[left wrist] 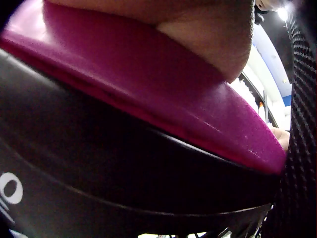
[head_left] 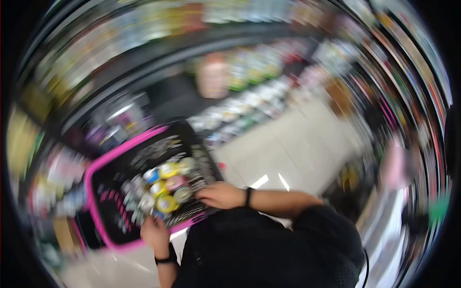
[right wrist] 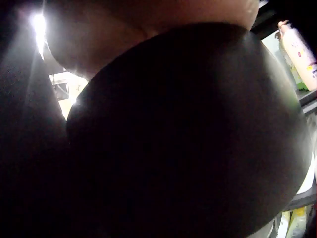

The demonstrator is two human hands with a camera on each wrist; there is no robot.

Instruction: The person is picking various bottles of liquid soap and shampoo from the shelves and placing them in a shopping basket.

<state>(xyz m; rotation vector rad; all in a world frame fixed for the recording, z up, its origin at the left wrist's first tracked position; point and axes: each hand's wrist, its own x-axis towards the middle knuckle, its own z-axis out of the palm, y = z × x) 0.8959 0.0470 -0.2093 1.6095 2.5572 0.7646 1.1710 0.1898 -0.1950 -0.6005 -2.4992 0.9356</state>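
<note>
A black basket (head_left: 113, 211) with a pink rim (head_left: 96, 218) is tilted in front of the body in the head view, with several round-lidded containers (head_left: 168, 185) inside, yellow, white, blue and pink. My left hand (head_left: 156, 233) grips its near edge at the left. In the left wrist view, that hand (left wrist: 208, 37) lies against the pink rim (left wrist: 148, 84). The right hand (head_left: 223, 195) holds the near right corner, its fingers bent over the edge. In the right wrist view, the hand (right wrist: 133, 25) meets a dark rounded surface (right wrist: 198, 124); its fingertips are hidden.
Shelves of blurred products (head_left: 254, 62) run across the back, with more racks (head_left: 422, 96) on the right. Pale tiled floor (head_left: 293, 139) shows beyond the basket. A pink round object (head_left: 397, 167) stands at the right. A pump bottle (right wrist: 299, 54) is on a shelf.
</note>
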